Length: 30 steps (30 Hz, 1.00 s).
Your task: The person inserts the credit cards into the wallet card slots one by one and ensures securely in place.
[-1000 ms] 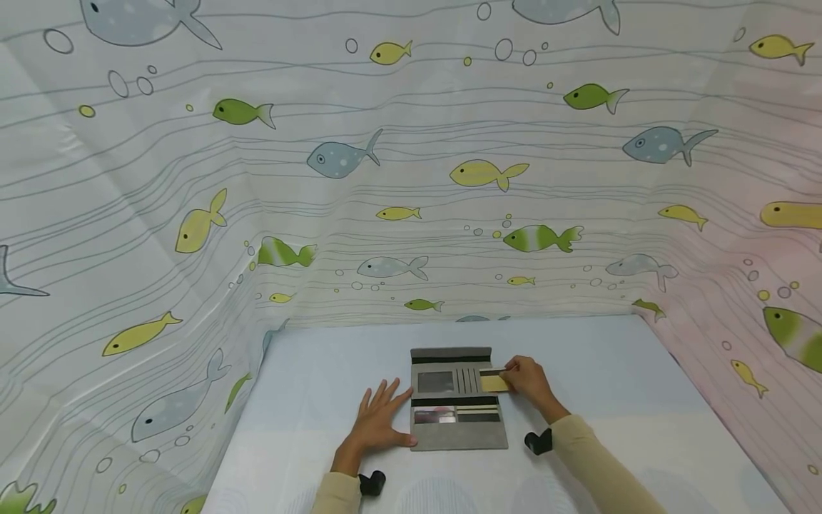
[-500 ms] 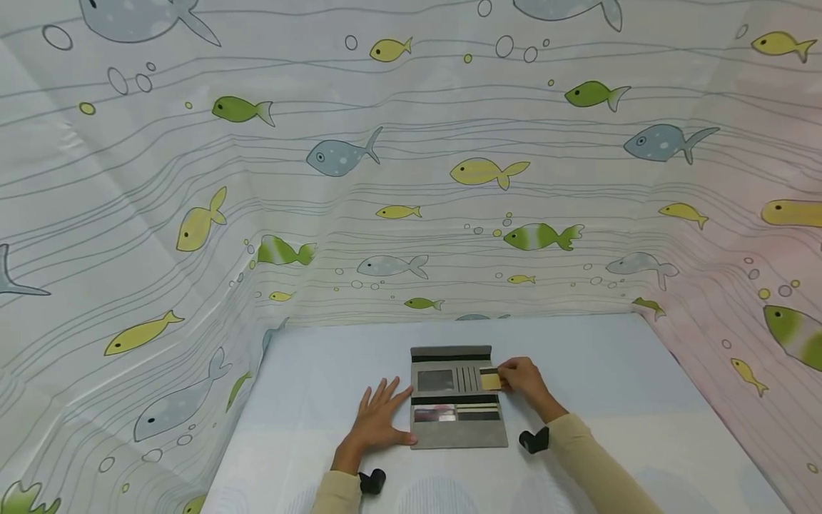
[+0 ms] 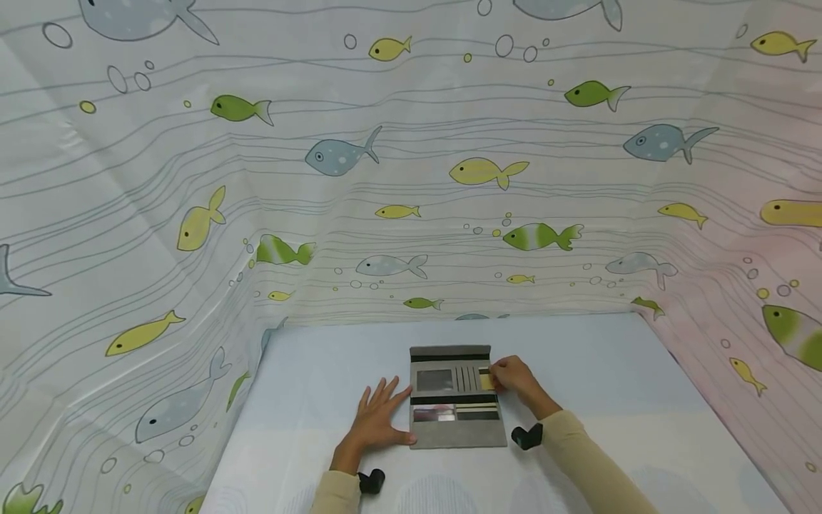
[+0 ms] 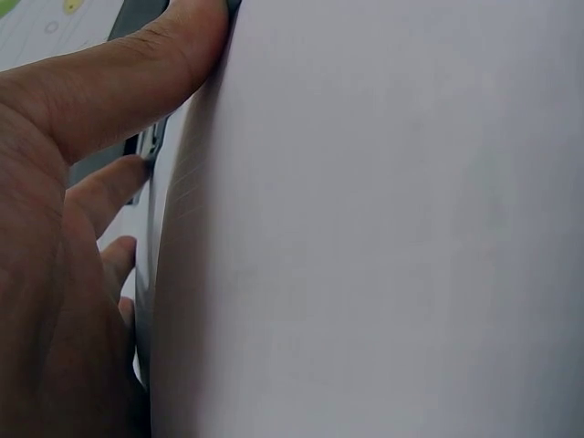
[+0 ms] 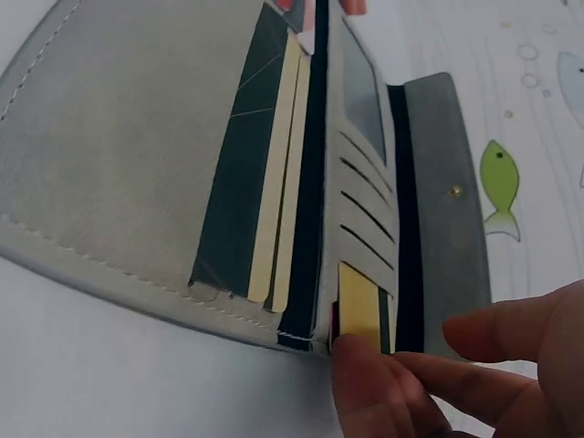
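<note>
A grey wallet [image 3: 458, 433] lies unfolded on the table, its inside facing up. At its right end a gold card with a dark stripe [image 5: 359, 301] sits mostly inside a slot of the middle panel. My right hand [image 3: 516, 376] pinches the outer end of this card at the wallet's edge. With fingers spread and straight, my left hand [image 3: 375, 422] rests along the wallet's left edge; its thumb [image 4: 146, 78] touches the lower left part. Two cream-edged cards [image 5: 278, 196] fill a lower pocket, beside a picture-printed insert [image 3: 434, 414].
The table [image 3: 321, 371] has a pale blue-white cover. Fish-patterned sheeting [image 3: 411, 235] hangs around its back and sides. Black wrist cameras sit on both wrists, the left one [image 3: 372, 482] and the right one [image 3: 527, 436].
My right hand has moved left with the gold card, which has slid deeper into its slot, so less of it shows. My left hand and the wallet have stayed in place.
</note>
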{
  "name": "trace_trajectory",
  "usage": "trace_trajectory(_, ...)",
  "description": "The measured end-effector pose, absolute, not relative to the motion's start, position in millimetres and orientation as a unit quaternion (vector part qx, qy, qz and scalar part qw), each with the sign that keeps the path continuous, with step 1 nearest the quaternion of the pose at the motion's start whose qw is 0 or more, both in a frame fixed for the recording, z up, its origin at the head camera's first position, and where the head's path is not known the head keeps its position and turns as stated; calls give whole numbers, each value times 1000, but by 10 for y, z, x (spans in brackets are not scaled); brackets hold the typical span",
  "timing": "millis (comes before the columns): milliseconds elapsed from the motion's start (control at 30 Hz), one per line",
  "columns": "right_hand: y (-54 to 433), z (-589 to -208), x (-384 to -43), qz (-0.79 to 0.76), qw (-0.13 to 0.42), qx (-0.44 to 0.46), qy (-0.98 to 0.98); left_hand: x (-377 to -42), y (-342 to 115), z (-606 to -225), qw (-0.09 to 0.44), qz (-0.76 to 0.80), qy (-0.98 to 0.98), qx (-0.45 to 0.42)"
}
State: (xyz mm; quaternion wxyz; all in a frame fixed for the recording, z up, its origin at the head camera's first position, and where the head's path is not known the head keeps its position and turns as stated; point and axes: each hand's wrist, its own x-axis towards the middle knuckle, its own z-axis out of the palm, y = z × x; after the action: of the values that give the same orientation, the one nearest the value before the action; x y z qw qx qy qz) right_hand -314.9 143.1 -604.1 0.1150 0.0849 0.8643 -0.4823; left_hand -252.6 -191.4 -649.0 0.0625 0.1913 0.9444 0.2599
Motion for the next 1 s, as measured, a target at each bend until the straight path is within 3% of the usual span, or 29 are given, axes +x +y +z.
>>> trace_trajectory(1000, 1332, -6061, -3106, -563, 163, 126, 801, -2514, -1917, -6469, 54, 246, 948, 193)
